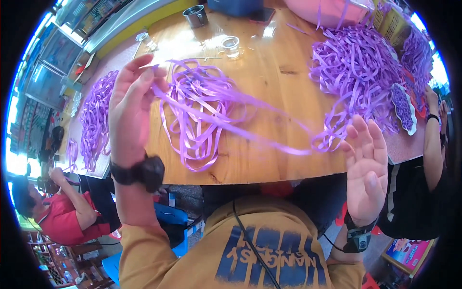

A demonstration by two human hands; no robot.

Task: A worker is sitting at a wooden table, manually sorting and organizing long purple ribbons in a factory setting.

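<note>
My left hand (134, 98) is raised over the left part of the wooden table, its fingers pinched on a purple ribbon (272, 143). From those fingers the ribbon runs slack across the table toward the right, partly smeared by motion. Beneath it lies a loose coil of looped purple ribbon (199, 149). Near the table's front edge, my right hand (367, 176) is held palm up with its fingers apart and nothing in it. Just beyond that hand, ribbon trails out of a big tangled heap of purple ribbon (356, 72).
A metal mug (195, 17) and a clear cup (230, 47) stand toward the back. At the far right are a pink basin (325, 12) and a white scalloped tray (410, 126) of small purple pieces. People sit on both sides; another ribbon heap (97, 120) lies at left.
</note>
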